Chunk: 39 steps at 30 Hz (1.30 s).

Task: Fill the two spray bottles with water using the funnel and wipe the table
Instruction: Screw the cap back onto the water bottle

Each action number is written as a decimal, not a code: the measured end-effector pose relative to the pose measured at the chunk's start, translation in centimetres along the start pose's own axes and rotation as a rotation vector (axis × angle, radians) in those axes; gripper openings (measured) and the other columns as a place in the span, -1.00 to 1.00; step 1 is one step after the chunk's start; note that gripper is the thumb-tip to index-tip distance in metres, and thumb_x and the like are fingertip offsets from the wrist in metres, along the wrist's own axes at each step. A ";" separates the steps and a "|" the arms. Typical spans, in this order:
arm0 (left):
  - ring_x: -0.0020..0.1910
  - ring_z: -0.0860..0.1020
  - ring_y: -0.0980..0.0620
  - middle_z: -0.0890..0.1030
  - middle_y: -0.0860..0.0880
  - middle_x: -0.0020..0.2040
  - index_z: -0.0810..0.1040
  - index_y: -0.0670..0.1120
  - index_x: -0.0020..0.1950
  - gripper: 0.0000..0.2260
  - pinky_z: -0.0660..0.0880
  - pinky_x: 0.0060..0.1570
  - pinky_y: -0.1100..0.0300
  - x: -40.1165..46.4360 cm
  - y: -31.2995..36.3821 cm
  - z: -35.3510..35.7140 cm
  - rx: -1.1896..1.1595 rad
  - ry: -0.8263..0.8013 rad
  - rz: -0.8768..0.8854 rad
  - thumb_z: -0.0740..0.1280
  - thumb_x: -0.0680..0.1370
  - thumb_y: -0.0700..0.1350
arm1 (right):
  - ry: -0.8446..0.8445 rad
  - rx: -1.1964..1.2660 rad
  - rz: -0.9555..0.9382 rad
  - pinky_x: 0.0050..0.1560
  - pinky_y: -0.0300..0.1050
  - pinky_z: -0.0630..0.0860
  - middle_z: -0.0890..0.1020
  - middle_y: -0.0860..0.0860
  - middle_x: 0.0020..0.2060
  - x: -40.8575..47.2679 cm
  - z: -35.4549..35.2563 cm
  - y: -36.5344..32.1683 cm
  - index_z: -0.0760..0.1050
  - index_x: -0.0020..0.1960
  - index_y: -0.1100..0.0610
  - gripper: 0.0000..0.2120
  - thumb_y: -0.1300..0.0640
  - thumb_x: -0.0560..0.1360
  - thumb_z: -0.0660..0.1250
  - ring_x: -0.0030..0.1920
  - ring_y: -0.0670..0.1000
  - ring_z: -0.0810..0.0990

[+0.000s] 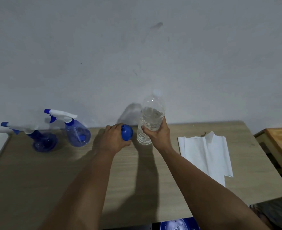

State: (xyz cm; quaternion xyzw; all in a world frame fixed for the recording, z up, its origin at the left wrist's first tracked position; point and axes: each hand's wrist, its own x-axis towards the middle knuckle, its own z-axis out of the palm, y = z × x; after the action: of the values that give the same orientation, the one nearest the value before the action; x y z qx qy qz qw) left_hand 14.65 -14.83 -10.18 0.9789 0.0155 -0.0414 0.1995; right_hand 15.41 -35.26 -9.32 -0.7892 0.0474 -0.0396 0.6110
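Note:
Two blue see-through spray bottles with white-and-blue trigger heads stand at the back left of the table: one (42, 140) far left, the other (77, 131) to its right. My left hand (112, 140) grips a blue funnel (126, 133) that sits on the table with its spout pointing up. Just right of it, my right hand (158, 135) holds a clear water bottle (151, 118) with a white cap, part full, around its lower half. A white paper towel (205, 155) lies flat on the right side of the table.
The wooden table (37, 180) backs onto a grey wall. An orange-topped piece of furniture (281, 143) stands past the table's right edge. A blue patterned object (175, 224) shows at the bottom edge.

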 end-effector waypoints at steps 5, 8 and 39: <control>0.08 0.52 -0.10 0.64 0.05 0.13 0.51 0.08 0.24 -0.46 0.43 0.00 0.07 1.5 -1.6 1.0 -0.039 -0.057 -0.027 0.51 0.30 0.16 | -0.037 -0.010 -0.032 0.16 -0.14 0.62 0.65 -0.07 0.21 2.2 1.8 0.3 0.39 0.34 -0.12 -0.34 0.03 0.37 0.65 0.23 -0.04 0.64; 0.09 0.58 -0.15 0.66 -0.02 0.12 0.50 0.03 0.25 -0.40 0.50 0.06 0.03 1.9 -2.0 1.7 -0.082 -0.072 -0.030 0.54 0.26 0.14 | -0.087 -0.034 -0.048 0.12 -0.28 0.58 0.61 -0.12 0.23 2.5 2.4 0.4 0.32 0.33 -0.15 -0.35 0.03 0.42 0.63 0.23 -0.16 0.61; 0.44 0.35 -0.12 0.38 -0.01 0.47 0.32 0.04 0.53 -0.28 0.42 0.33 -0.09 -9.4 11.1 -1.4 -0.045 -0.007 -0.014 0.46 0.44 0.22 | 0.132 -0.389 0.195 0.23 -0.08 0.50 0.61 0.04 0.32 -8.0 -18.5 -2.3 0.48 0.45 0.02 -0.55 0.08 0.58 0.43 0.16 0.00 0.57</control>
State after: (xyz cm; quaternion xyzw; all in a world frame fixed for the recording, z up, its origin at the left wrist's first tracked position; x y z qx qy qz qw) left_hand 5.94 -24.65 -3.76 0.9739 0.0224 -0.0459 0.2211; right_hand 5.30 -51.51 -2.52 -0.8796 0.1702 -0.0219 0.4437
